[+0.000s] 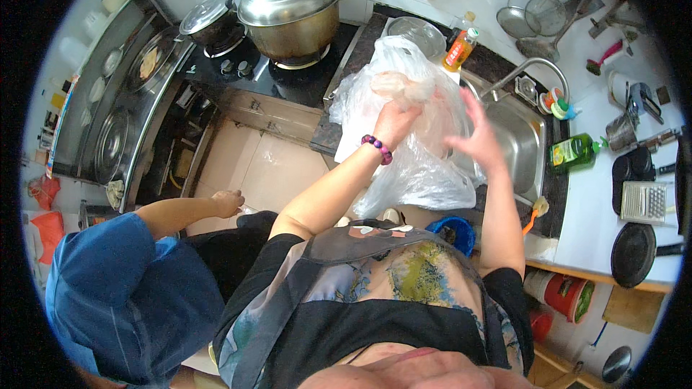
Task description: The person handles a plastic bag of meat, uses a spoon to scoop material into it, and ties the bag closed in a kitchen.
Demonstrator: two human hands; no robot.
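A large clear plastic bag spreads over the counter and hangs at its front edge. Pale, pinkish contents show faintly through it, too blurred to name. My left hand, with a beaded bracelet on its wrist, pinches a bunched piece of thin plastic above the bag. My right hand is raised at the bag's right side, fingers apart and holding nothing. Behind the bag sits a round, shiny bowl. Next to it stands an oil bottle with an orange label.
A big lidded pot and a smaller lidded pot sit on the gas stove at left. The steel sink lies at right, by a green soap bottle. Another person in blue is close on my left.
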